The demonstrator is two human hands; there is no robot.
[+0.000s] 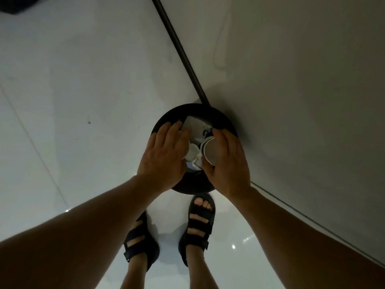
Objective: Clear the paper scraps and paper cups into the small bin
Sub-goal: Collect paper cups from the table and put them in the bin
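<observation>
A small round black bin stands on the floor in a corner, right in front of my feet. Both hands hover over its mouth. My right hand grips a white paper cup, tilted on its side above the bin. My left hand covers the bin's left half, its fingers holding white paper scraps and a smaller white cup against the palm. More crumpled white paper shows between the two hands, inside the bin.
A pale wall rises on the right, meeting the glossy white tiled floor along a dark skirting strip. My feet in dark strapped sandals stand just behind the bin. A dark object sits at the top-left corner.
</observation>
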